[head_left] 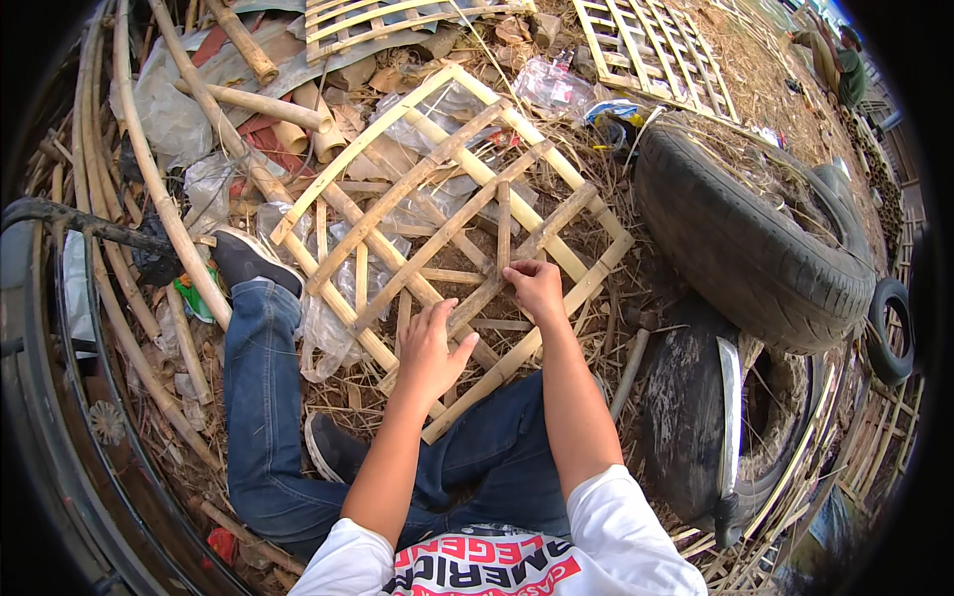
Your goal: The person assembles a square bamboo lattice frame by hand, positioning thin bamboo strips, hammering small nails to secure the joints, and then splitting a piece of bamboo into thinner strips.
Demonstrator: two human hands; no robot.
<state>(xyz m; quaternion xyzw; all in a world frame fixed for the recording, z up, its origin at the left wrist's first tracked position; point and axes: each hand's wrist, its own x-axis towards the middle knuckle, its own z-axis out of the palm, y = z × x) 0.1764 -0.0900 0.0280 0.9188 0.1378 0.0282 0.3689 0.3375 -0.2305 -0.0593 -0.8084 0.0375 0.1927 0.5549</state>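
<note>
A square bamboo lattice [402,202] of crossed slats lies tilted in front of me, its near corner over my thigh. My right hand [538,290] closes thumb and fingertips on a bamboo slat [504,226], the short one among the crossings right of the lattice's middle. The exact grip is partly hidden by the fingers. Beside it to the left, my left hand [430,350] is held over the near part of the lattice, fingers stretched and thumb apart, holding nothing. Whether its fingertips touch a slat, I cannot tell.
Right of me lie a large tyre [755,248], a worn tyre [686,417] and a small tyre [889,333]. Two lattice panels, one slatted [651,50], lie beyond. Bamboo poles [149,159] and clear plastic [174,109] litter the left. A person [850,70] is far right.
</note>
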